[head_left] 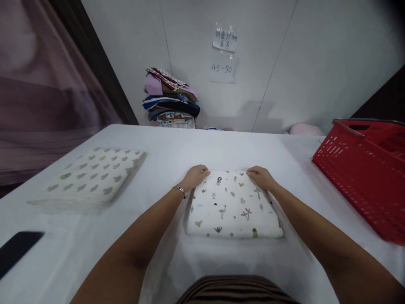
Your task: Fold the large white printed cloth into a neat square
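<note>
A folded white cloth [234, 207] printed with flamingos, palms and small plants lies flat on the white table in front of me. My left hand [196, 175] pinches its far left corner between thumb and fingers. At the far right corner, my right hand [261, 176] grips the same cloth in a similar pinch. The far edge runs straight between both hands. Off to the left rests a second folded cloth [95, 173], white with grey cactus-like shapes, touched by neither hand.
A red plastic basket [357, 169] with a metal handle stands on the right of the table [247, 147]. A dark flat object [19, 249] lies at the left front. Behind the table, folded fabrics [172, 99] are stacked against a wall with paper signs [223, 68].
</note>
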`<act>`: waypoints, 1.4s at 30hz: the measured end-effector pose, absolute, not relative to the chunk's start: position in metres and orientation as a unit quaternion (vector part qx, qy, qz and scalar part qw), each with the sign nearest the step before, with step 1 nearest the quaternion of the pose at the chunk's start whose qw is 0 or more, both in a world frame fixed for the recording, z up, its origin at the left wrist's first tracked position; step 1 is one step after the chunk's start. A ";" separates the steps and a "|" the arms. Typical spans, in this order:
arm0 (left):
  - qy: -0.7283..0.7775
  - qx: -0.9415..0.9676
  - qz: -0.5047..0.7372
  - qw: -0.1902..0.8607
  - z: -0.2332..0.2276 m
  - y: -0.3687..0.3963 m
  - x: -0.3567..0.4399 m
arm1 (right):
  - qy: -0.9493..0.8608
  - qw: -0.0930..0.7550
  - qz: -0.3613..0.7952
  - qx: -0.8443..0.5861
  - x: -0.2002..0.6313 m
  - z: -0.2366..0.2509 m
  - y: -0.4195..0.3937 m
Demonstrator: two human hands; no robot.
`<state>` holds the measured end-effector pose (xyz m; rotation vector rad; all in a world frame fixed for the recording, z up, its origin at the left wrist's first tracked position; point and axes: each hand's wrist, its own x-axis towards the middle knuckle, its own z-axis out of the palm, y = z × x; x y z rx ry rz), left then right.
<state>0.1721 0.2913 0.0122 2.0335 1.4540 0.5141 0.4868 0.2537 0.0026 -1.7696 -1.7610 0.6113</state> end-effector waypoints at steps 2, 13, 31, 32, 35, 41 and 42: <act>0.534 0.776 0.190 0.279 0.017 0.290 0.175 | -0.706 0.270 0.206 -0.622 0.484 0.006 0.255; 0.514 0.784 0.186 0.295 0.025 0.291 0.198 | -0.732 0.262 0.182 -0.601 0.457 0.007 0.266; 0.614 0.645 0.324 0.319 0.023 0.272 0.139 | -0.838 0.216 0.072 -0.496 0.420 0.003 0.236; 0.621 0.632 0.323 0.333 0.020 0.262 0.134 | -0.847 0.216 0.082 -0.478 0.411 0.003 0.234; 0.633 0.610 0.311 0.361 0.010 0.229 0.130 | -0.864 0.219 0.102 -0.442 0.384 0.001 0.238; 0.646 0.593 0.301 0.375 0.002 0.193 0.144 | -0.834 0.217 0.133 -0.490 0.340 0.001 0.273; 0.648 0.593 0.298 0.374 0.001 0.191 0.145 | -0.825 0.208 0.143 -0.505 0.335 0.000 0.278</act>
